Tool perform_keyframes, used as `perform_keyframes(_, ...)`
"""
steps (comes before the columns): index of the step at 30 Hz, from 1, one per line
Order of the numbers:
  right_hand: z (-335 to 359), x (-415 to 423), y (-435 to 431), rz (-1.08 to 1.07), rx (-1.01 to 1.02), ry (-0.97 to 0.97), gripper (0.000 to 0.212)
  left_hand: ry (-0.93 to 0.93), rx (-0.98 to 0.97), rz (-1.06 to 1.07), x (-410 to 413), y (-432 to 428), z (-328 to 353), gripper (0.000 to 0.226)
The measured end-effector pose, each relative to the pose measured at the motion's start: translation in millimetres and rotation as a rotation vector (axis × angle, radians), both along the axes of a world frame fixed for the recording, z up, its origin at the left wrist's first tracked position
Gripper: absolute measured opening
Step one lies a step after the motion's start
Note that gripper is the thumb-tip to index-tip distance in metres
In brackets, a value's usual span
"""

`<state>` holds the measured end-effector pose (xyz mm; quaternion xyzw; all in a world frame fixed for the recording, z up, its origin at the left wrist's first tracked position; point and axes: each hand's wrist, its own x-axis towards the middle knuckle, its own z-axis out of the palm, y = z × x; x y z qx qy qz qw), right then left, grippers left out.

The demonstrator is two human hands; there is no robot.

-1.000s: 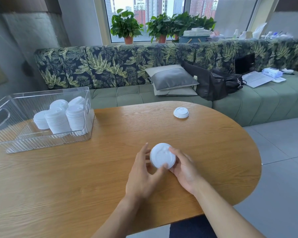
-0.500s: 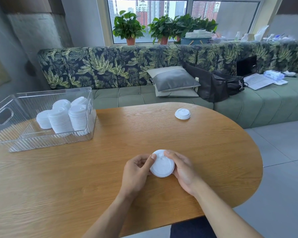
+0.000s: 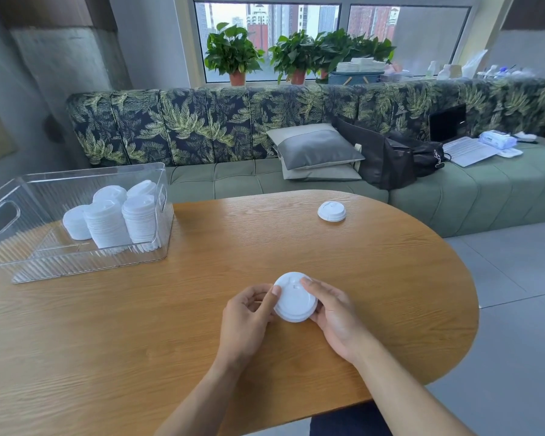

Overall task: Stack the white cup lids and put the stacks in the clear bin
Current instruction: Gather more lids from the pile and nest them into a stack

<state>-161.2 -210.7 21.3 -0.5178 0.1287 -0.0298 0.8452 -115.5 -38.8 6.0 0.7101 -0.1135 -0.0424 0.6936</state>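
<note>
A white cup lid (image 3: 294, 298) sits low over the middle of the wooden table (image 3: 202, 341), held between both hands. My left hand (image 3: 249, 316) grips its left rim with curled fingers, thumb on the top edge. My right hand (image 3: 334, 313) cups its right side, thumb across the top. Whether more lids lie under it is hidden. A single lid (image 3: 331, 211) rests alone near the table's far edge. The clear bin (image 3: 44, 265) at the table's far left holds several stacks of white lids (image 3: 114, 215).
A green sofa (image 3: 296, 180) with leaf-print backrest runs behind the table, carrying grey cushions (image 3: 315, 152), a black bag (image 3: 387, 158) and a laptop (image 3: 453, 136). Potted plants (image 3: 233, 55) line the window sill. Grey tiled floor (image 3: 516, 294) lies to the right of the table's rounded end.
The lid was held tilted up a second ago; both hands have since brought it down flatter and closed in on its rim. The view has shifted slightly.
</note>
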Motion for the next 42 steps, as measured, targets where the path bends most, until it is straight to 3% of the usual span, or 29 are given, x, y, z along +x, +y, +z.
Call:
perform_keyframes(3,0,0,2,-0.059,0.026,-0.003,0.040,-0.144,0.144,-0.048,-4,-3,0,0.068)
perform_keyframes(5,1,1,5,-0.111,0.006,0.012,0.041,-0.316,0.366,-0.100,-7,-11,-1,0.089)
perform_keyframes(8,0,4,7,-0.157,-0.039,0.022,0.037,-0.534,0.587,-0.071,-3,-22,-4,0.096)
perform_keyframes(13,-4,17,-3,-0.188,-0.150,-0.009,0.044,-0.567,0.615,-0.028,17,-40,-7,0.092)
perform_keyframes(17,-12,41,-21,-0.307,-0.251,-0.041,0.034,-0.466,0.573,0.016,45,-56,-8,0.089)
perform_keyframes(24,-16,104,-80,-0.602,-0.783,0.104,0.030,-0.409,0.552,0.062,111,-86,-11,0.089)
perform_keyframes(31,-22,188,-132,-0.622,-1.201,0.255,0.066,-0.373,0.513,0.110,159,-109,-16,0.093)
perform_keyframes(36,-25,234,-161,-0.586,-1.337,0.398,0.099,-0.379,0.520,0.113,174,-116,-20,0.087)
perform_keyframes(42,-28,248,-168,-0.566,-1.363,0.388,0.075,-0.393,0.514,0.115,175,-116,-21,0.084)
